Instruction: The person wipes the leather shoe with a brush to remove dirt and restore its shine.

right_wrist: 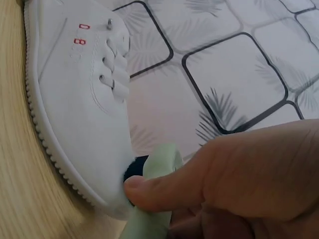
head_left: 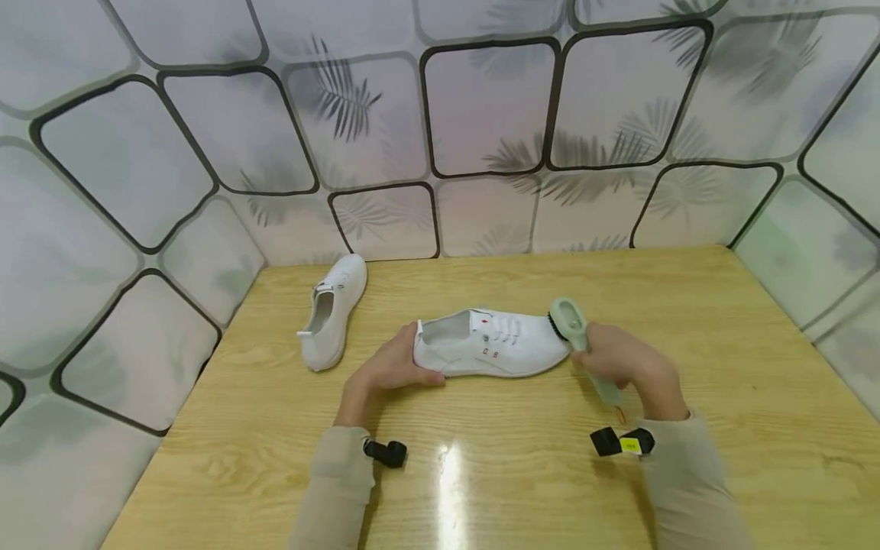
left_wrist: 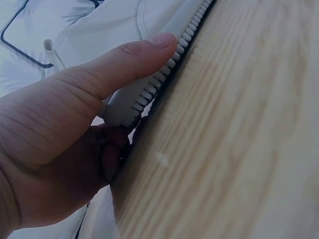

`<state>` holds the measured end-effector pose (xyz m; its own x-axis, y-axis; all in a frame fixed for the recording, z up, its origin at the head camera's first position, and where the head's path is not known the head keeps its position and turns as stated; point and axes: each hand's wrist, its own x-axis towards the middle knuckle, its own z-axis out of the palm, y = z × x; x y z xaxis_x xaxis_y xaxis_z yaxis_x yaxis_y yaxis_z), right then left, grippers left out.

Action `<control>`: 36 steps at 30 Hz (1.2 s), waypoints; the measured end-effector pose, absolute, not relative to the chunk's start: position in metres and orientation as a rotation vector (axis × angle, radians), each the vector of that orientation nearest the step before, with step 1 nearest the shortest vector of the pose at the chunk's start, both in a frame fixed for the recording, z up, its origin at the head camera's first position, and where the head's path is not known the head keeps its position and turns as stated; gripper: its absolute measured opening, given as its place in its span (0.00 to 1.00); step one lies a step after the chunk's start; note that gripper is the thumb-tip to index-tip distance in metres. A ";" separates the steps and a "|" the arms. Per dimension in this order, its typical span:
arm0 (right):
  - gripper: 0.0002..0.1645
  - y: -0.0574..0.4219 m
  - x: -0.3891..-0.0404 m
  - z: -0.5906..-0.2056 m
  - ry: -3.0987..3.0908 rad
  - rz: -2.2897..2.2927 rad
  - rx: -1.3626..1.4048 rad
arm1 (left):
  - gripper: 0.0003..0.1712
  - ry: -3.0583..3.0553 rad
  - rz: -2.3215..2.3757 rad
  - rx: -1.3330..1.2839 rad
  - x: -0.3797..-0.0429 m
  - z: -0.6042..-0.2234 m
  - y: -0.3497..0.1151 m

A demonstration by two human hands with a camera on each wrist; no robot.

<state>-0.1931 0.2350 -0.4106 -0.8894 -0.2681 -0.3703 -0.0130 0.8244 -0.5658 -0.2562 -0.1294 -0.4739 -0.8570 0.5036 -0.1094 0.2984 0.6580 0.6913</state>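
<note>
A white shoe (head_left: 525, 347) with red marks on its side lies on the table, toe pointing right. My left hand (head_left: 397, 363) grips its heel, thumb along the near side of the sole; the left wrist view shows the thumb (left_wrist: 134, 62) over the ridged sole edge and the other fingers tucked behind the heel. In my right hand (head_left: 622, 355) is a pale green brush (head_left: 567, 317), held by its handle. Its dark bristles (right_wrist: 133, 169) press against the toe of the shoe (right_wrist: 84, 109) in the right wrist view.
A second white shoe (head_left: 333, 313) stands at the back left of the wooden table (head_left: 522, 473), toe toward the back wall. Patterned panels (head_left: 488, 107) rise behind the table and along both sides.
</note>
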 end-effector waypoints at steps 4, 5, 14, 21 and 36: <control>0.13 0.222 -0.190 -0.407 2.513 -0.784 -0.315 | 0.54 2.599 0.980 0.620 -0.255 -0.474 -0.130; 0.13 0.222 -0.188 -0.405 2.492 -0.784 -0.321 | 0.55 2.597 0.979 0.628 -0.255 -0.475 -0.130; 0.15 0.239 -0.188 -0.407 2.608 -0.746 -0.255 | 0.56 2.600 0.986 0.616 -0.257 -0.475 -0.129; 0.28 0.240 -0.192 -0.410 2.635 -0.631 -0.395 | 0.57 2.596 0.990 0.611 -0.255 -0.474 -0.131; 0.36 0.244 -0.196 -0.412 2.662 -0.609 -0.326 | 0.54 2.582 1.028 0.639 -0.257 -0.476 -0.131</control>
